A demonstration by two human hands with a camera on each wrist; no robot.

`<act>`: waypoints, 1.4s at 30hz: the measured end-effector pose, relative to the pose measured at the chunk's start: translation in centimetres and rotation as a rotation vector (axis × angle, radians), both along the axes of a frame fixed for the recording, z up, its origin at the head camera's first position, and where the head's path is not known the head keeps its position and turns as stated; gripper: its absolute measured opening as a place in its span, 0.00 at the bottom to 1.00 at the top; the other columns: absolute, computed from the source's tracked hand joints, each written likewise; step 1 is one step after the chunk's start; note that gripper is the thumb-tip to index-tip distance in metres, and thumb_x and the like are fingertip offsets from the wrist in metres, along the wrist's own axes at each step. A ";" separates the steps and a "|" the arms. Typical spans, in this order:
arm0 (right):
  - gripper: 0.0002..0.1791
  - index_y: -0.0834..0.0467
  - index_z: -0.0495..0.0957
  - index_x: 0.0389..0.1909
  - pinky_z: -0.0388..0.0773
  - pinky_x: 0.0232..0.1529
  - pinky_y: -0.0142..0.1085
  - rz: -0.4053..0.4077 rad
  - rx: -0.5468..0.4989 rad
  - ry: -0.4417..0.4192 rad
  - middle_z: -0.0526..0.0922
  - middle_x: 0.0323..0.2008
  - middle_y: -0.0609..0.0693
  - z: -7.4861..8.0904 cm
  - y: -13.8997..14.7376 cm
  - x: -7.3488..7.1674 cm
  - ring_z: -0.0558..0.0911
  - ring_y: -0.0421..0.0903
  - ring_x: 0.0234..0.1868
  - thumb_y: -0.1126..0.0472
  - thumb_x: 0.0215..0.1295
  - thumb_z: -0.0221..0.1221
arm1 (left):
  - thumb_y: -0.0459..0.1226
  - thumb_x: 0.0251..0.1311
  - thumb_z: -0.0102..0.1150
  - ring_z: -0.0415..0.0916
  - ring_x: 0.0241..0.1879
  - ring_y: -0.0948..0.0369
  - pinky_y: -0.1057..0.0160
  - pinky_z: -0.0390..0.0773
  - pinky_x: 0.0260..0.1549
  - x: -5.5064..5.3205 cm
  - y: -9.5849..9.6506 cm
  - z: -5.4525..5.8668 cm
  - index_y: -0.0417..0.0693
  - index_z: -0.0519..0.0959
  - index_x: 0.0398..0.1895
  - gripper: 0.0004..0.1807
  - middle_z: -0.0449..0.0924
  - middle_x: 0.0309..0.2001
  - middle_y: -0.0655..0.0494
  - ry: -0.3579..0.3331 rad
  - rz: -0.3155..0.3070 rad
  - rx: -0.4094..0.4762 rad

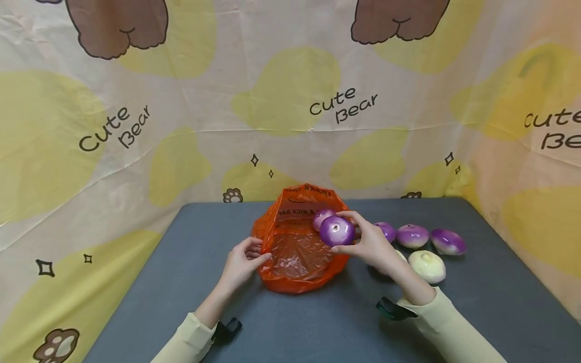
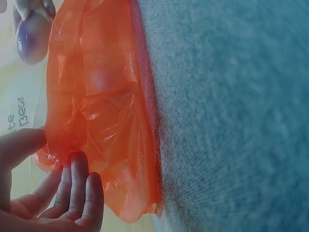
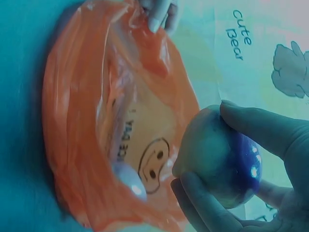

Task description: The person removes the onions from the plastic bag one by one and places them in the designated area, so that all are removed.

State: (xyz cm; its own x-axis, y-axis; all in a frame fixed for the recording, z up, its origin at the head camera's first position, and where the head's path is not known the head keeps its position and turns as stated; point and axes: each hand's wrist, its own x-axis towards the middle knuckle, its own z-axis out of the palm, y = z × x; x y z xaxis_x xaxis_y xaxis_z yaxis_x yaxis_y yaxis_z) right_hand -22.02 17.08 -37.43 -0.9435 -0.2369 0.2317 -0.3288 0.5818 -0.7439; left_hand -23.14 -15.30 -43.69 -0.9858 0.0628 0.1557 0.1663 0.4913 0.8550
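An orange plastic bag (image 1: 299,285) stands on the table with its mouth spread wide. My left hand (image 1: 240,264) pinches the bag's left rim between thumb and fingers, as the left wrist view (image 2: 72,198) also has it. Above the right side of the mouth, my right hand (image 1: 369,242) holds a glossy purple onion (image 1: 337,231); in the right wrist view this onion (image 3: 217,157) is pale on one side and purple on the other. Another purple onion (image 1: 323,217) shows inside the bag, partly hidden behind the held one.
To the right of the bag lie purple onions (image 1: 412,236) in a row, one partly behind my right hand. In front of them sits a pale white onion (image 1: 427,266), with another pale one mostly hidden by my wrist. A patterned cloth (image 1: 281,101) hangs behind the grey table (image 1: 299,327).
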 end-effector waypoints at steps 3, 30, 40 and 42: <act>0.43 0.44 0.64 0.63 0.80 0.47 0.50 -0.019 0.009 0.004 0.76 0.57 0.58 0.0 1.1 0.1 0.79 0.58 0.51 0.46 0.44 0.73 | 0.42 0.50 0.70 0.78 0.36 0.60 0.60 0.80 0.41 0.0 0.0 0.0 0.50 0.78 0.47 0.20 0.80 0.38 0.53 0.000 0.000 -0.004; 0.44 0.46 0.62 0.65 0.79 0.46 0.53 -0.175 0.081 -0.016 0.77 0.53 0.62 1.0 8.5 2.3 0.80 0.60 0.50 0.44 0.47 0.71 | 0.41 0.50 0.70 0.78 0.36 0.60 0.61 0.80 0.40 0.0 0.1 0.0 0.49 0.78 0.46 0.19 0.81 0.37 0.53 0.005 -0.004 -0.004; 0.45 0.51 0.60 0.66 0.78 0.42 0.53 -0.224 0.128 -0.051 0.75 0.54 0.68 1.2 11.4 3.3 0.77 0.64 0.52 0.43 0.50 0.69 | 0.41 0.50 0.70 0.78 0.36 0.60 0.62 0.80 0.40 -0.1 0.1 -0.1 0.49 0.78 0.46 0.20 0.81 0.37 0.53 -0.001 -0.008 0.000; 0.45 0.52 0.60 0.67 0.78 0.41 0.52 -0.232 0.136 -0.055 0.75 0.53 0.70 1.2 12.0 3.5 0.78 0.64 0.50 0.44 0.51 0.69 | 0.41 0.50 0.70 0.78 0.36 0.60 0.62 0.79 0.40 -0.2 0.1 -0.1 0.49 0.78 0.46 0.20 0.81 0.37 0.53 0.002 -0.010 0.000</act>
State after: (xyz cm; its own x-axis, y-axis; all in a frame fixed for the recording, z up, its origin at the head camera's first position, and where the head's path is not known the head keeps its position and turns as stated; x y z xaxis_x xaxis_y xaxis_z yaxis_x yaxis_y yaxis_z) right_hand -18.53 29.11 -36.26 -0.9865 -0.0383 0.1594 -0.1362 0.7330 -0.6665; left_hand -23.29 -15.18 -43.81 -0.9849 0.0726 0.1571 0.1725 0.4897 0.8546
